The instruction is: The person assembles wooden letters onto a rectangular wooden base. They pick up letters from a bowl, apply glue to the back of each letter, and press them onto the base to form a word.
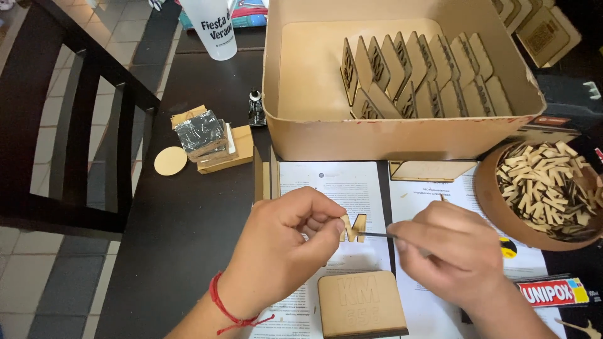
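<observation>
The left hand point(282, 242) pinches a wooden letter point(353, 227) between closed fingers; the right hand point(449, 248) grips a thin stick point(375, 235) whose tip touches it.

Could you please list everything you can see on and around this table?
box: one, tan cardboard, top centre
plaques in the box: many, pale wood, standing in rows
bowl: one, brown, right edge
letter pieces: many, pale wood, heaped in the bowl
cup: one, white, top left
disc: one, pale wood, left of the stack
stack: one, foil-wrapped blocks on wood, left
papers: printed white sheets, under the hands
block: one, engraved wood, bottom centre
glue tube: one, red and yellow, bottom right
chair: one, dark, far left
left hand: pinches a wooden letter
right hand: its grip holds a thin stick to the letter
</observation>
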